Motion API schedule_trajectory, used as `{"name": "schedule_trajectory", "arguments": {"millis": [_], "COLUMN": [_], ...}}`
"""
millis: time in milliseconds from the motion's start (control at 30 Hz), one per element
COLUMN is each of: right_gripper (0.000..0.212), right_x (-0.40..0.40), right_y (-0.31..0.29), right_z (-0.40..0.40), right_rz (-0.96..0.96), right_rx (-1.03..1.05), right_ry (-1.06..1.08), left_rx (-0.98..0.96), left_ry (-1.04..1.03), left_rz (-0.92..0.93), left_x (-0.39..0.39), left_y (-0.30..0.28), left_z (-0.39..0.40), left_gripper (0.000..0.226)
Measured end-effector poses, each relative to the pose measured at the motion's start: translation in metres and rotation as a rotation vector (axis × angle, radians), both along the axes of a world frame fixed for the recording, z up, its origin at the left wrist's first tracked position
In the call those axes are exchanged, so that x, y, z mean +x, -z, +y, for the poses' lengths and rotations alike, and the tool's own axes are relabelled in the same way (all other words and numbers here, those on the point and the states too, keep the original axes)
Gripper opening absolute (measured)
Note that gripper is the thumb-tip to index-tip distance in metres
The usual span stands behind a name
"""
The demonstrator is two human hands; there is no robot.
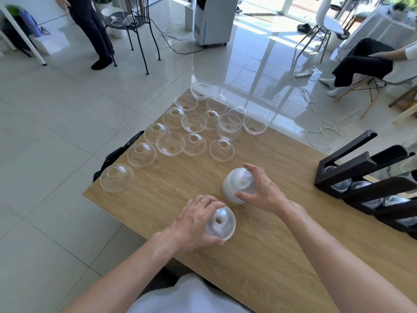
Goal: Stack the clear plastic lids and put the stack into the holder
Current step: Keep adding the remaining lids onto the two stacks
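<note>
Progress: roughly midway by my reading; stacking under way, no stack from this batch in the holder yet.
Left grip (198, 222): my left hand is closed around a small nested stack (220, 224) sitting dome-up on the bench (259, 256).
Right grip (259, 188): my right hand clasps a taller stack (238, 185), tilted, just beyond the small one.
Loose lids (194, 125): about sixteen singles spread over the far-left bench, some dome-up, some inverted, none gathered.
Holder (361, 177): black rack at right edge, well apart from both stacks; lids already sit in its lower slots.
Remaining: merge both stacks, collect singles, load holder.
</note>
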State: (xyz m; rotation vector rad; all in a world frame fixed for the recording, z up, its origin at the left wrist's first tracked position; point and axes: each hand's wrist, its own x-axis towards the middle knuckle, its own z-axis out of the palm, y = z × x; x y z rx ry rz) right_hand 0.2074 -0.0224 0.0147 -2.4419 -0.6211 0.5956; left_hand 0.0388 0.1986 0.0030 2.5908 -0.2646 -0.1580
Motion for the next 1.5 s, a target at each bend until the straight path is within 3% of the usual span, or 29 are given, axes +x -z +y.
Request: {"name": "schedule_trajectory", "arguments": {"millis": [267,500,733,900,1100,1367,1500], "right_gripper": [0.117,0.07,0.034,0.029,0.03,0.029,0.023], "right_x": [-0.001,-0.001,-0.016,-0.024,-0.027,-0.024,-0.022], "right_y": [-0.006,-0.033,-0.04,-0.029,-0.018,-0.011,-0.01], "right_z": [0.004,0.035,0.123,0.18,0.231,0.266,0.257], "right_rz": [-0.017,-0.297,-0.348,-0.302,-0.276,-0.258,-0.269], "right_rx": [-0.031,-0.035,-0.038,-0.038,-0.078,-0.108,-0.119], "right_ry": [-0.02,-0.162,-0.327,-0.423,-0.456,-0.438,-0.39], "left_rx": [-0.023,-0.143,-0.105,-0.048,-0.012,0.012,-0.041], "left_ry": [-0.014,-0.171,-0.355,-0.475,-0.592,-0.576,-0.54], "left_rz": [0.014,0.082,-0.007,-0.131,-0.165,-0.129,-0.213], "left_x": [-0.004,-0.011,-0.027,-0.042,-0.049,-0.045,-0.041], "left_y": [-0.01,-0.018,-0.017,-0.017,-0.013,-0.002,0.0], "left_z": [0.003,0.042,0.105,0.155,0.207,0.239,0.237], "left_gripper": [0.101,0.075,0.05,0.031,0.035,0.043,0.017]}}
